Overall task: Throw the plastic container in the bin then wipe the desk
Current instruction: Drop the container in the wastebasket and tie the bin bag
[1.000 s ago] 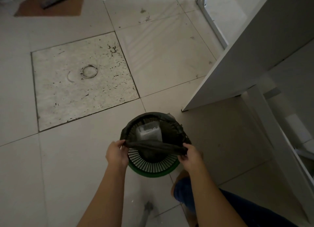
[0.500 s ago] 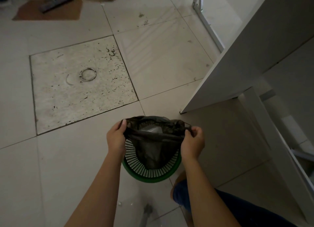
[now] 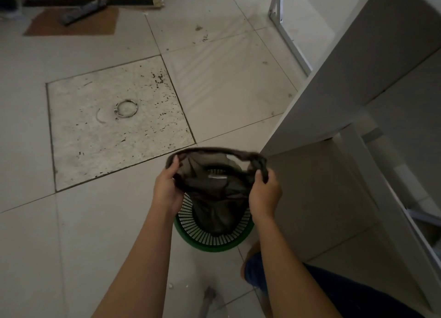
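Holding the dark plastic bin liner (image 3: 214, 189) stretched by its rim, my left hand (image 3: 167, 189) and right hand (image 3: 263, 193) each pinch 1 side. The clear plastic container (image 3: 217, 176) lies inside between them, long axis left-right, above the green slatted bin (image 3: 210, 242).

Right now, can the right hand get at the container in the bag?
Probably not at once. The right hand and left hand both grip the bag rim, lifted above the bin. The container lies below the open mouth, so a freed hand could reach in.
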`<action>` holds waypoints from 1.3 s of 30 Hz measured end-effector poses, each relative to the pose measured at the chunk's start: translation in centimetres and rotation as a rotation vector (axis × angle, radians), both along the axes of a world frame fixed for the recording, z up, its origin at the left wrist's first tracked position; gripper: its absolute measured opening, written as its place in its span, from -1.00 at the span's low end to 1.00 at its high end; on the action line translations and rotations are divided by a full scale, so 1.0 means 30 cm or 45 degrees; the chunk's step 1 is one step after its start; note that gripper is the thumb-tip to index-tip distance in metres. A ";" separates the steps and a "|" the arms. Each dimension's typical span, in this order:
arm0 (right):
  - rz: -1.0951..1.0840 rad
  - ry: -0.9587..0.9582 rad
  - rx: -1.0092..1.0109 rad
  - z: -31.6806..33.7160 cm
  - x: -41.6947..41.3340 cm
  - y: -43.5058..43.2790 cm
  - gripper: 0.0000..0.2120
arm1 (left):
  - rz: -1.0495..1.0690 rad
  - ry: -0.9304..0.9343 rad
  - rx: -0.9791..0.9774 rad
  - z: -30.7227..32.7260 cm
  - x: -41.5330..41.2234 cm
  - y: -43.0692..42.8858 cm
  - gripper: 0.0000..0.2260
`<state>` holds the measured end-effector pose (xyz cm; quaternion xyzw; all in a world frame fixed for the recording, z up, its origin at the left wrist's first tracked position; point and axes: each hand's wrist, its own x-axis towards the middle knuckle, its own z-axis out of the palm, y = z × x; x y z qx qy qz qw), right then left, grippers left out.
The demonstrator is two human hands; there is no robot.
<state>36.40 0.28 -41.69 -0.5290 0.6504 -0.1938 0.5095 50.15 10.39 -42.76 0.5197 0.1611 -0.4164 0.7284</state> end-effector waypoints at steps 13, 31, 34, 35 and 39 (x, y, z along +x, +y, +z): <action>0.742 -0.047 0.099 0.122 -0.020 0.050 -0.48 | -0.345 -0.437 0.554 0.168 -0.099 0.002 -0.86; 1.148 0.144 -0.048 0.405 0.136 0.238 -0.76 | -0.888 -0.940 0.595 0.059 -0.286 0.084 -0.52; 1.093 0.061 -0.164 0.433 0.116 0.216 -0.72 | -0.613 -0.822 0.632 0.079 -0.245 0.032 -0.76; 0.968 0.026 -0.219 0.440 0.099 0.189 -0.70 | -0.512 -0.735 0.575 0.093 -0.224 0.021 -0.76; 0.418 -0.002 -0.096 0.343 0.000 0.063 -0.53 | -0.277 -0.025 -0.055 0.141 -0.155 0.017 -0.81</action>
